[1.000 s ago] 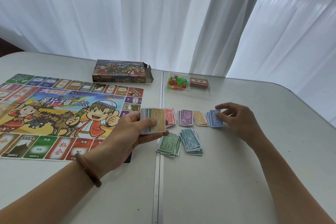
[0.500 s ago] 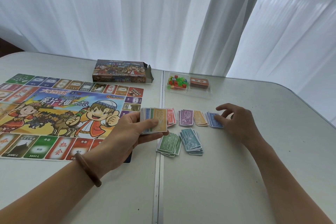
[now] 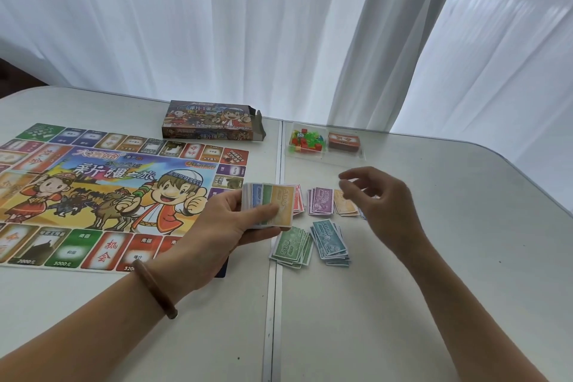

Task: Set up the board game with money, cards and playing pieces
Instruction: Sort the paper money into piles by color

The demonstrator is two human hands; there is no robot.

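Risen off the sorted piles, the right hand hovered empty, fingers loosely curled, probably bound for another note. At its nine o'clock the left hand gripped the unsorted money stack, fanned for picking. Playing pieces and cards waited in the tray at twelve o'clock.

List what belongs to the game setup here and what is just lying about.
Belongs: game board, notes stack in the left hand, sorted money piles, playing pieces, card deck.
Lying about: opened game box, curtain.
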